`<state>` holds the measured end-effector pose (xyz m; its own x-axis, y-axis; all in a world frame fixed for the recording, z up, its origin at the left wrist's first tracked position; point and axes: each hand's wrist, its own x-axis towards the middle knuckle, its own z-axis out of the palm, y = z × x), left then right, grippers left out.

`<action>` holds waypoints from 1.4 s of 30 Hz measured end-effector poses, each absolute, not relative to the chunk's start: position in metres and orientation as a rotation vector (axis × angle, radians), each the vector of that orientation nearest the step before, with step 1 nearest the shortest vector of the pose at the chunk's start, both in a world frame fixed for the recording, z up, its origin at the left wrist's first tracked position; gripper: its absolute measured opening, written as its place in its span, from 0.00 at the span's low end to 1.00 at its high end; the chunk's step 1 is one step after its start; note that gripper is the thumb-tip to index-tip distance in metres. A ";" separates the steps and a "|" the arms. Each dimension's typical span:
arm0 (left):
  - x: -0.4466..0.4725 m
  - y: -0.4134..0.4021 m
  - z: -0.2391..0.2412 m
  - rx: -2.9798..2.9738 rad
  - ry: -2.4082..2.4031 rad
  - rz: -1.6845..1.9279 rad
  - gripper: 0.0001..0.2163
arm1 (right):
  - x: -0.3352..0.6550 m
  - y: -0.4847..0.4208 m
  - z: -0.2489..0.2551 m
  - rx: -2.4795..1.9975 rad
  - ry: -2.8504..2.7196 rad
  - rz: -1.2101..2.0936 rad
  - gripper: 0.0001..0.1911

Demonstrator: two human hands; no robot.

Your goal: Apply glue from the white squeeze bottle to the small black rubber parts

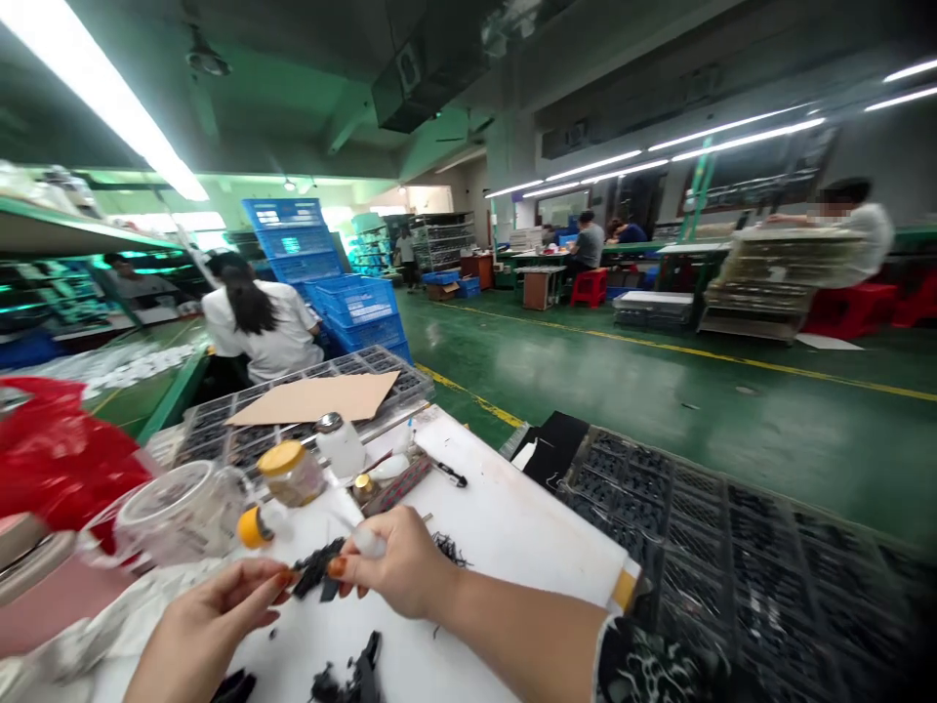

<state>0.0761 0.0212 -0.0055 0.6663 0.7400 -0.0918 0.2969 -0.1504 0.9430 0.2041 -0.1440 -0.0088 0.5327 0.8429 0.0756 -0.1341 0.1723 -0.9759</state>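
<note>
Both hands meet low in the near left of the scene, over a white board (512, 527). The left hand (201, 635) has its fingers pinched nearly shut on the near end of a small black part (316, 569), jagged and matte like moulded plastic. The right hand (399, 566) is curled almost closed, its thumb and fingertips pressing the same part from the right, with a slim white tool (368, 543) tucked in its fist. More black pieces (351, 679) lie loose on the board nearer the person.

Just beyond the hands stand a clear jar (293, 474) with a yellow lid, a white bottle (341, 444) with a metal cap, and a round clear plastic tub (180, 508). A dark gridded tray (732, 547) fills the right; a sheet of brown cardboard (314, 398) lies on another tray farther off. No writing can be read.
</note>
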 end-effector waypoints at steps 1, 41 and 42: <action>0.071 0.014 -0.001 1.666 0.815 0.445 0.20 | 0.203 -0.146 -0.007 -1.208 -0.752 0.777 0.23; 0.045 -0.040 -0.028 0.761 0.201 0.152 0.10 | 0.183 -0.169 0.007 -1.172 -1.183 1.036 0.13; 0.044 -0.041 -0.028 0.758 0.196 0.144 0.10 | 0.182 -0.169 0.006 -1.161 -1.168 1.061 0.13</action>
